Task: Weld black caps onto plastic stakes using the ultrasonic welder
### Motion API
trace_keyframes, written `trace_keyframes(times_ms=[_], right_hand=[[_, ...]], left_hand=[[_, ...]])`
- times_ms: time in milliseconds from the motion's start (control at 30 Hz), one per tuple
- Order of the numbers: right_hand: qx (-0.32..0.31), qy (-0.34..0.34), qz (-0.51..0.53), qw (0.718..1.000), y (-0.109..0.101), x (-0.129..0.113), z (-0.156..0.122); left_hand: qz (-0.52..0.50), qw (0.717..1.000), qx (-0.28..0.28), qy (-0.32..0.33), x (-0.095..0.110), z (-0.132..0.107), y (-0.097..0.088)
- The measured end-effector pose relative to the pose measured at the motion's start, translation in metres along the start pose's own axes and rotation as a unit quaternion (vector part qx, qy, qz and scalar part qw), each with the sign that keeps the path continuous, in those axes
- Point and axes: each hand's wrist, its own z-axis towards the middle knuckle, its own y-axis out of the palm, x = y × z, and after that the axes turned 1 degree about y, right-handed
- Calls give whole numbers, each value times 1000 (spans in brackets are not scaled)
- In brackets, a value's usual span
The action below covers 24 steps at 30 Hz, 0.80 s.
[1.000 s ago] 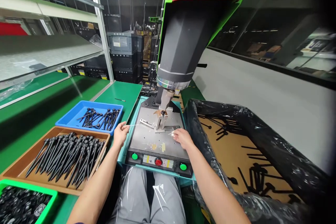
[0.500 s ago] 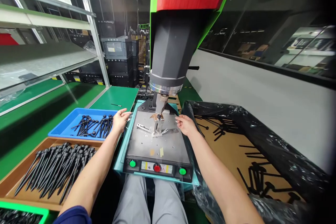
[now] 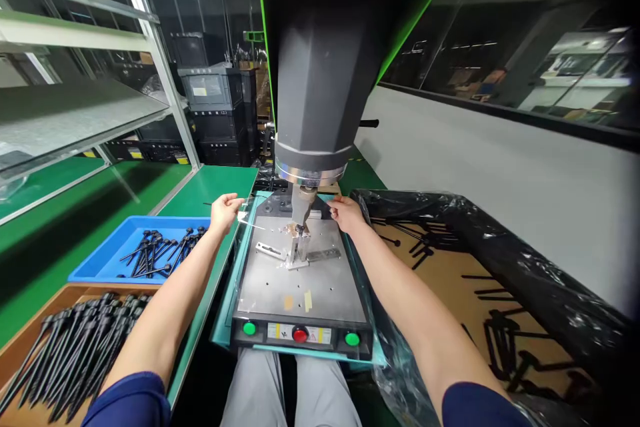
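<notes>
My left hand is closed in a pinch on clear plastic film, left of the press's metal base plate. Across the plate, my right hand pinches too, seemingly on the same film; its see-through edges are hard to follow. Between my hands a small metal fixture is fixed to the plate, with glints of film around it. The tapered press horn comes down onto the fixture's top, where a small dark part shows. The press head is black, under a red and green housing.
Black long-stemmed parts fill a brown tray and a blue tray at left. More lie in a carton lined with black plastic at right. Two green buttons flank a red button on the front edge.
Both hands have moved slightly farther back, still apart on either side of the fixture. The view has shifted, showing less of the red housing.
</notes>
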Motion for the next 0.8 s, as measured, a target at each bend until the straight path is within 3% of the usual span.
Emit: trace_keyframes(times_ms=[400,800], right_hand=[[34,-37,-109,993,17,13,56],[52,-42,-178,982,23,38,84]], left_hand=[[134,991,3,5,2,53,18],[263,964,5,-41,-29,83,25]])
